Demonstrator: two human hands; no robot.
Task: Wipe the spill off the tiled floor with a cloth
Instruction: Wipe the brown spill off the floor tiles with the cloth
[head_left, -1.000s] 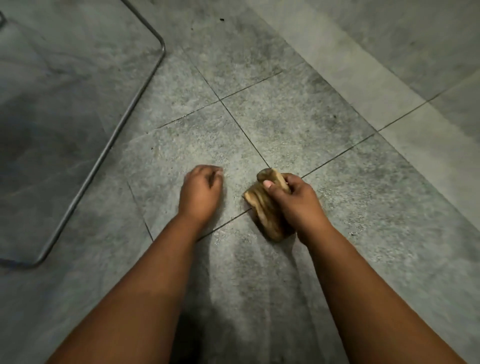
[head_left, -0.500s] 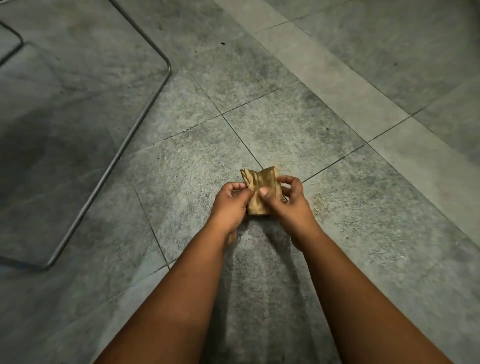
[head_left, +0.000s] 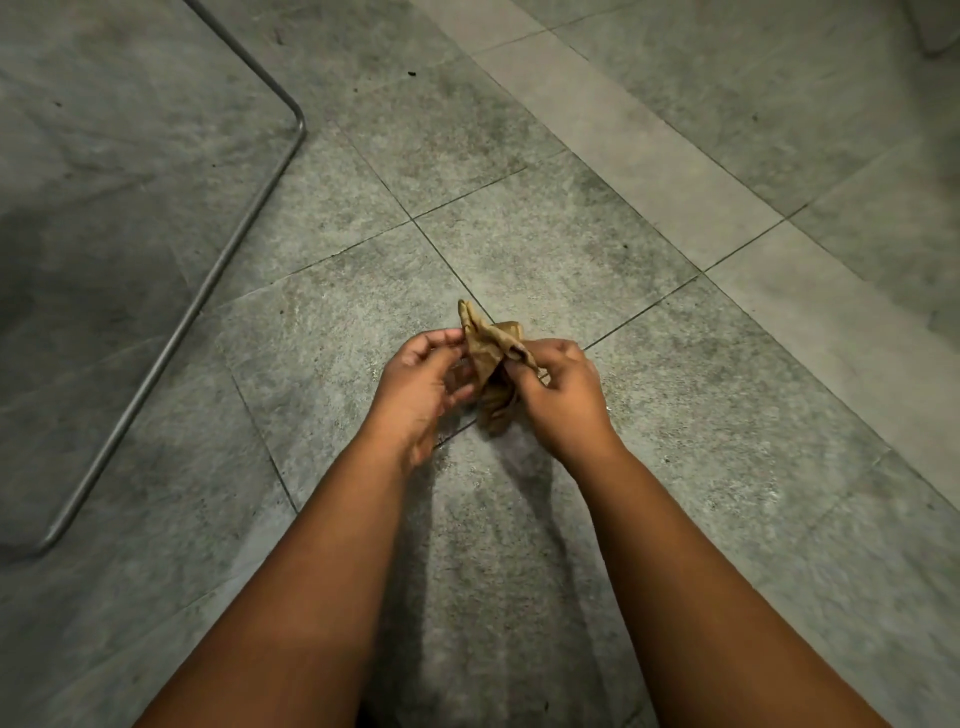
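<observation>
A small tan cloth (head_left: 488, 349) is bunched up and held above the grey tiled floor (head_left: 545, 249), between both hands. My right hand (head_left: 563, 400) pinches its right side with thumb and fingers. My left hand (head_left: 423, 384) grips its left edge, fingers curled toward the cloth. The cloth's lower part hangs down between the palms. A faint damp, glossy patch (head_left: 457, 462) shows on the tile just below the hands, near a grout line.
A thin metal frame leg (head_left: 228, 249) of some furniture runs diagonally across the floor at the left, bending at its upper corner. A paler strip of tile (head_left: 649, 171) crosses the upper right. Small dark specks lie on the far tiles.
The cloth came up off the floor from under my right hand. My left hand left the tile and joined it, and both hands now pull the cloth partly apart.
</observation>
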